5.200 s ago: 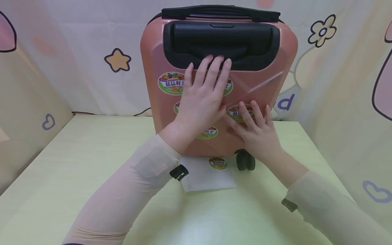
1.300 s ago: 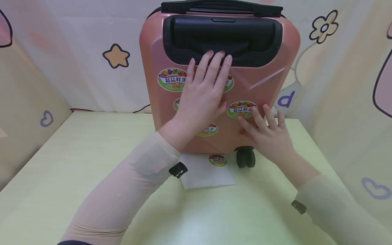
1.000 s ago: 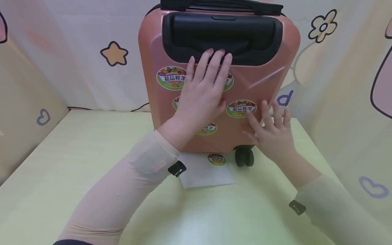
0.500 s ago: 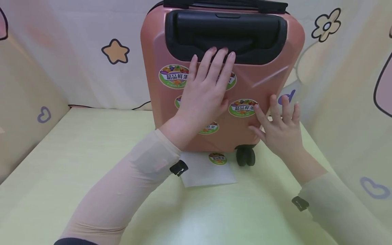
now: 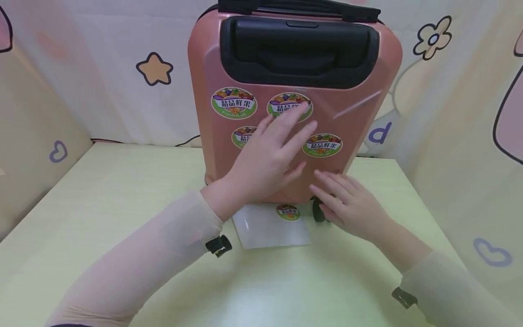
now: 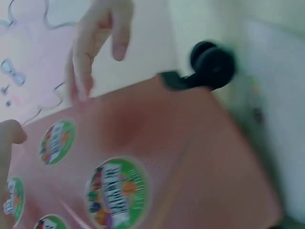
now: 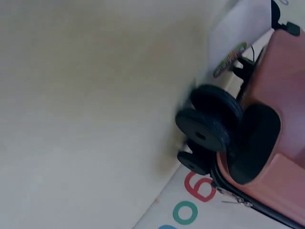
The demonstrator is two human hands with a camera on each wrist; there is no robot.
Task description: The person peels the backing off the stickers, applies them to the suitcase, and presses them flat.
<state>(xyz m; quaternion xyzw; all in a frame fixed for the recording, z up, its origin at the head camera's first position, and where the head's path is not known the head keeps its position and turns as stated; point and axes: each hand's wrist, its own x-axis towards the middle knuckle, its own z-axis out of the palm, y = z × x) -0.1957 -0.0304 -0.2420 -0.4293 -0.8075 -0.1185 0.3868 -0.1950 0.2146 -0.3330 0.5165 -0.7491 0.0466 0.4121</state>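
Observation:
A pink hard-shell suitcase (image 5: 347,104) stands upright on the table with several oval fruit stickers (image 5: 234,103) on its front. My left hand (image 5: 261,161) is in front of the stickers, fingers loosely spread, partly covering the upper right sticker (image 5: 290,107) and hiding most of the lowest one. Lower right, my right hand (image 5: 353,204) is beside the suitcase's bottom corner, overlapping the wheel (image 5: 318,210); its fingers are extended and hold nothing. White backing paper (image 5: 269,231) with one sticker (image 5: 288,212) lies partly under the suitcase. The left wrist view shows stickers (image 6: 118,193) close up.
The pale table (image 5: 135,195) extends to both sides and in front of the suitcase. Behind it hangs a patterned cloth backdrop (image 5: 110,91). A thin dark cable (image 5: 188,141) runs along the table's back edge. A black pull handle (image 5: 298,54) is set into the suitcase's upper front.
My left hand has come down from the handle panel, uncovering more of the upper stickers. The right hand moved outward to the right, then down and inward towards the wheel.

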